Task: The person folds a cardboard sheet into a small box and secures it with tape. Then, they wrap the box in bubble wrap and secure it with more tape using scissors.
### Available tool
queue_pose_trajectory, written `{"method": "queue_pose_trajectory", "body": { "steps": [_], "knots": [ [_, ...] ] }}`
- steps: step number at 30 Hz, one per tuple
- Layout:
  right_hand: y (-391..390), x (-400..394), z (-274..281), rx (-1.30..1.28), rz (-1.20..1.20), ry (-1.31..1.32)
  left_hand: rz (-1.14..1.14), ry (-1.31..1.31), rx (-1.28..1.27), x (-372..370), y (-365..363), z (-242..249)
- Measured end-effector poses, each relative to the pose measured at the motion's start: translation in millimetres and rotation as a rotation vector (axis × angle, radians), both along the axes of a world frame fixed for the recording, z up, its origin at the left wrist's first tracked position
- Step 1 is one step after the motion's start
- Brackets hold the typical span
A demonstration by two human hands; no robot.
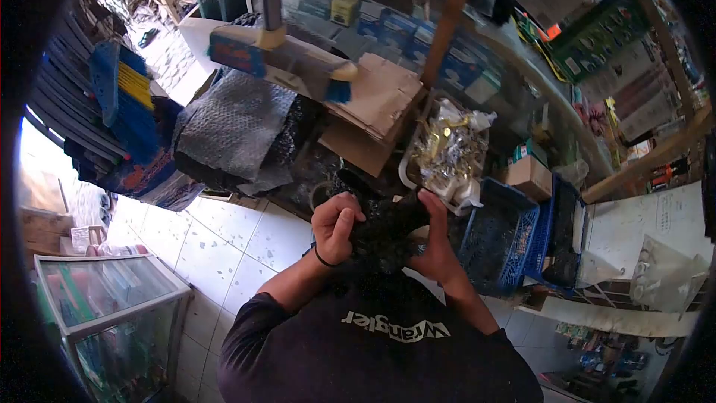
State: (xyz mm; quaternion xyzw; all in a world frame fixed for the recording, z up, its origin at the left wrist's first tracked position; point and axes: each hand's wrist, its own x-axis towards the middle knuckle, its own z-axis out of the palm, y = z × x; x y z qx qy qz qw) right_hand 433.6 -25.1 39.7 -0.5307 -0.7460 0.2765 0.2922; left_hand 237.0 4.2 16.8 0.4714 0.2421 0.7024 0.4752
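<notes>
A dark, bulky object (384,227) is held in front of the chest, between both hands; its exact shape is hard to make out against the black shirt. My left hand (334,230), with a black band at the wrist, has its fingers curled at the object's left side. On the other side, my right hand (435,235) wraps its thumb and fingers round the dark object's right end. Just beyond the hands lie flattened cardboard (377,97) and a tray of clear and gold plastic-wrapped pieces (451,145).
Blue crates (498,235) stand to the right, with a small brown box (529,177) behind them. Bubble wrap (231,123) covers a bundle at the left. A glass cabinet (112,291) stands at the lower left on white floor tiles. A wooden post (451,19) rises ahead.
</notes>
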Motion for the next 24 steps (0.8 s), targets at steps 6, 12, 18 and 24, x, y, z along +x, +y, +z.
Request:
{"method": "queue_pose_trajectory", "body": {
  "steps": [6,12,18,24],
  "knots": [
    [30,-50,-32,0.087,0.127,-0.146,-0.127,0.121,-0.083,-45,21,-17],
    [7,-56,-11,-0.184,-0.005,0.178,-0.006,0.331,-0.339,-74,26,-15],
    [-28,-41,3,-0.156,-0.163,0.745,0.125,0.834,-0.466,-113,11,-58],
    [-79,-10,10,-0.064,-0.327,1.330,-0.965,0.390,-0.962,-87,-51,-60]
  ]
}}
